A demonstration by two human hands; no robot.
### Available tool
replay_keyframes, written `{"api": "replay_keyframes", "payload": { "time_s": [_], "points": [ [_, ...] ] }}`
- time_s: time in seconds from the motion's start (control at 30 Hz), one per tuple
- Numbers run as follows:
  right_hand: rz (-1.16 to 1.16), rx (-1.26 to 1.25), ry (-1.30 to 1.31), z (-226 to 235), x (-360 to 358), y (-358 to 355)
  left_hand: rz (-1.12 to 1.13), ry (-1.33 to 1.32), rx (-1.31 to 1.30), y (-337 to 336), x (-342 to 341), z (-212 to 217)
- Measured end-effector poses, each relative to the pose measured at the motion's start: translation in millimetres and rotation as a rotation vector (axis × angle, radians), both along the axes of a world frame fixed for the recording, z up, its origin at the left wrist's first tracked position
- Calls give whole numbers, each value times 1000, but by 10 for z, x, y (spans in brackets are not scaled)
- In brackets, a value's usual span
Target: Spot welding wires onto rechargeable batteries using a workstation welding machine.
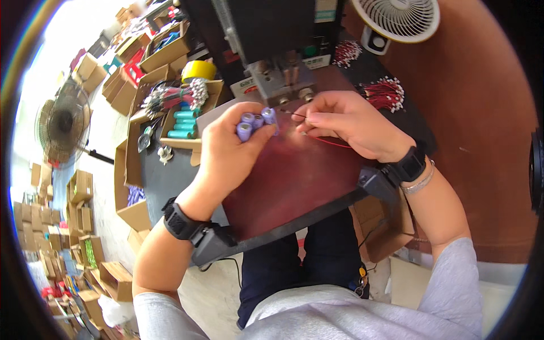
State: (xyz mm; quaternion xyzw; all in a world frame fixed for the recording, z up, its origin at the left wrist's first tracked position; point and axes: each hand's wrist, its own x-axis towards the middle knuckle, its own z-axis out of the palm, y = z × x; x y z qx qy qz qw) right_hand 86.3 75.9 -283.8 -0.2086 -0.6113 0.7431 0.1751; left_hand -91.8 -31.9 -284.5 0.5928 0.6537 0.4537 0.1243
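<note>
Several purple cylindrical battery cells (258, 120) are gripped side by side in my left hand (226, 156), their metal ends turned up. Thumb and fingers of my right hand (354, 124) pinch a thin wire lead (331, 142) with a red and a dark strand. The red strand trails toward my right wrist. Both hands are just above a dark red work surface (289, 181), close together but apart. Right behind them stands a black spot-welding machine (272, 31) with copper-coloured electrodes (291, 77). Whether the lead touches the cells cannot be seen clearly.
Cardboard boxes at left hold green cells (182, 124), bundled wire leads (175, 96) and a yellow tape roll (198, 71). More red wire leads (383, 94) lie at right, near a white fan (399, 20). A standing fan (63, 123) and stacked cartons are farther left.
</note>
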Motion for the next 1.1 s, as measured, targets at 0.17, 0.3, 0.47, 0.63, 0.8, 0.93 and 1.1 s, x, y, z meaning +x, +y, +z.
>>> {"api": "replay_keyframes", "payload": {
  "time_s": [0.17, 0.3, 0.47, 0.63, 0.8, 0.93, 1.1],
  "points": [
    [-30, 32, -6, -31, 109, -42, 239, -620, 169, -542, -649, -81],
    [-33, 50, -23, -1, 78, -76, 334, -889, -20, -1117, -1161, -484],
    [-68, 72, -46, 26, 58, -58, 182, -657, -448, -1118, -970, -731],
    [-134, 95, -103, 15, 27, -78, 178, 96, -273, -756, -835, -992],
    [-150, 96, -98, 17, 10, -102, 115, 253, -223, -685, -842, -1078],
    [-157, 101, -92, 1, 28, -90, 145, 385, -206, -658, -869, -1099],
    [-160, 114, -73, -28, 29, -100, 208, 427, -98, -602, -1014, -1133]
  ]
}}
